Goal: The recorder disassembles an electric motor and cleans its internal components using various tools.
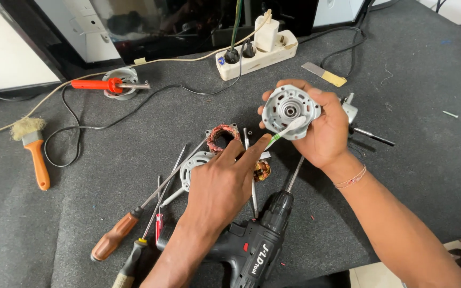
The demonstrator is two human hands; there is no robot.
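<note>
- A brush (34, 152) with an orange handle is lying far to the left of the drill (254, 242), on the grey mat (134, 122).
- A red-handled soldering iron (108, 85) is resting on its stand up and left of the drill, well apart from it.
- Screwdrivers (134, 224) are lying just left of the drill, their shafts pointing up toward the copper-wound stator (222, 137).
- The left hand (222, 184) is hovering above the drill, fingers pinching a small green-and-white brush (286, 129) (toothbrush-like), whose white head is touching the cover.
- A second grey cover (193, 165) is partly showing beside the left hand, up and left of the drill.
- A white power strip (257, 53) is sitting far above the drill, at the mat's back edge.
- The right hand (324, 130) is holding the round metal motor cover (290, 111) up and right of the drill, in the air above the mat, fingers wrapping its rim from behind, thumb on top.
- The cover is looking stiff and fairly light (probably cast metal), unlikely to bend; the rim is looking like the safest grip, keeping fingers off the centre bearing.
- A shafted metal part (356, 120) is lying behind the right hand, up and right of the drill.
</note>
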